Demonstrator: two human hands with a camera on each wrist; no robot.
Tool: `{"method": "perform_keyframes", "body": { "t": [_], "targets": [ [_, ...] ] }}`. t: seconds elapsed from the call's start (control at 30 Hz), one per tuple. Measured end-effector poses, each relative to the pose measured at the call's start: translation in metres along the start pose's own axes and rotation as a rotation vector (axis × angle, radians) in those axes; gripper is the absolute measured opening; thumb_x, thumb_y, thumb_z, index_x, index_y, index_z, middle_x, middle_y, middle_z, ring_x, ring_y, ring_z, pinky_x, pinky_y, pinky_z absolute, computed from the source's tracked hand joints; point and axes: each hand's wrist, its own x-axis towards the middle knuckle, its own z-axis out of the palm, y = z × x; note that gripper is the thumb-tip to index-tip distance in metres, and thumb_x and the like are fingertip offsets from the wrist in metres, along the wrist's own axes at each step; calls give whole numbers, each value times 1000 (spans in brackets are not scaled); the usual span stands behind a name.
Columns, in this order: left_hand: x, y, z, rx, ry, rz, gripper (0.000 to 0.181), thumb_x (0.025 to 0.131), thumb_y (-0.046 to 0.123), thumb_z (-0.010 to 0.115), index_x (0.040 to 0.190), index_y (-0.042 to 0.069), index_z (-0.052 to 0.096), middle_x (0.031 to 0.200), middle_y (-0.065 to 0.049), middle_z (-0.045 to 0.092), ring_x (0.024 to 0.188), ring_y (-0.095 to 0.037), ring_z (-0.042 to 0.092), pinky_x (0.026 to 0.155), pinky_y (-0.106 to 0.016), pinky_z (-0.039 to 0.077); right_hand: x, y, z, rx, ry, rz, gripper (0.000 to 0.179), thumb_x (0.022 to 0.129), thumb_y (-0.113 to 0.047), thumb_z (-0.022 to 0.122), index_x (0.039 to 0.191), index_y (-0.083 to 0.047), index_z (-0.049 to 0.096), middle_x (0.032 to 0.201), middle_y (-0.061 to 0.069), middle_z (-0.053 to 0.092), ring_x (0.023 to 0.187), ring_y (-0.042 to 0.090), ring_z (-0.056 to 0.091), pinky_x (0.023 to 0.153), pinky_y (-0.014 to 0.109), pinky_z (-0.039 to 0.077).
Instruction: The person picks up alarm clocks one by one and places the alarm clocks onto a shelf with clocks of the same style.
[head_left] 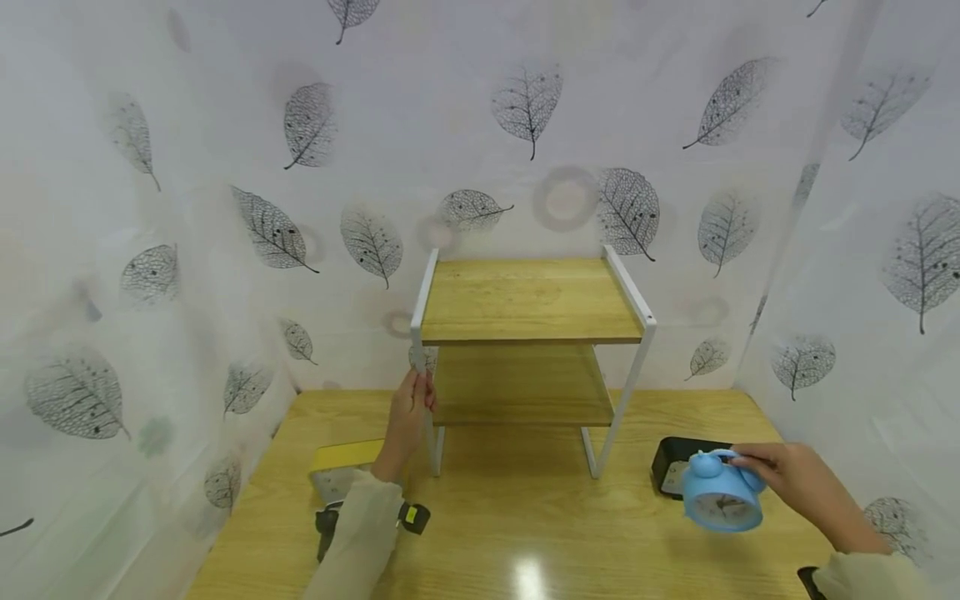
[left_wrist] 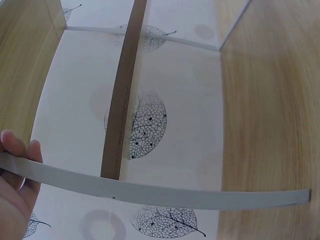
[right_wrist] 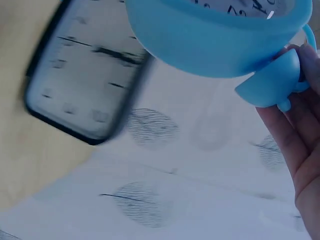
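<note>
A two-tier shelf rack with wood boards and a white metal frame stands on the wooden table. My left hand grips its left front post, and in the left wrist view the fingers curl round that white post. At the right, my right hand holds a light blue twin-bell alarm clock by its top handle, dial tilted upward. The right wrist view shows the underside of its blue case and one bell beside my fingers. Both shelf boards are bare.
Behind the blue clock sits a black-cased clock, its white dial plain in the right wrist view. A yellow-topped clock stands left of the rack, partly behind my left forearm. Leaf-patterned sheeting encloses the wooden table.
</note>
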Motion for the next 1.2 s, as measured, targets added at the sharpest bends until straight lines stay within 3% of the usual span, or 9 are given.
{"method": "perform_keyframes", "body": {
  "t": [0.2,0.47,0.63,0.73,1.2],
  "targets": [
    [0,-1,-1,-4,-1,-9,23,102,2,28,88,-7,44,69,-10,44,60,-24,47,54,-30,48,27,-19,-36,-37,37,-129,18,72,-3,76,90,1,73,78,10,72,63,13,66,53,23,53],
    [0,-3,-1,-7,8,25,24,102,2,29,90,-14,42,68,-12,44,60,-33,46,53,-37,47,63,-33,-87,-123,66,-197,19,74,-6,75,92,2,73,75,11,72,59,12,64,50,25,51],
    [-1,-1,-1,-1,2,7,23,102,2,28,90,-10,43,69,-19,44,62,-37,46,54,-36,46,85,-36,-112,-170,75,-203,19,74,-4,75,92,3,73,77,16,72,59,17,65,50,27,51],
    [-1,0,-1,0,-4,-5,24,102,2,27,89,-11,43,69,-21,44,64,-44,45,53,-33,46,99,-38,-127,-192,76,-182,19,75,-4,74,93,5,72,80,20,72,63,29,67,54,36,55],
    [-3,6,-2,21,-19,-8,25,103,4,27,92,-14,42,72,-19,44,67,-46,46,56,-38,47,161,-58,-190,-275,106,-152,23,78,-1,72,98,10,68,86,31,67,67,44,65,63,55,54]
  ]
}}
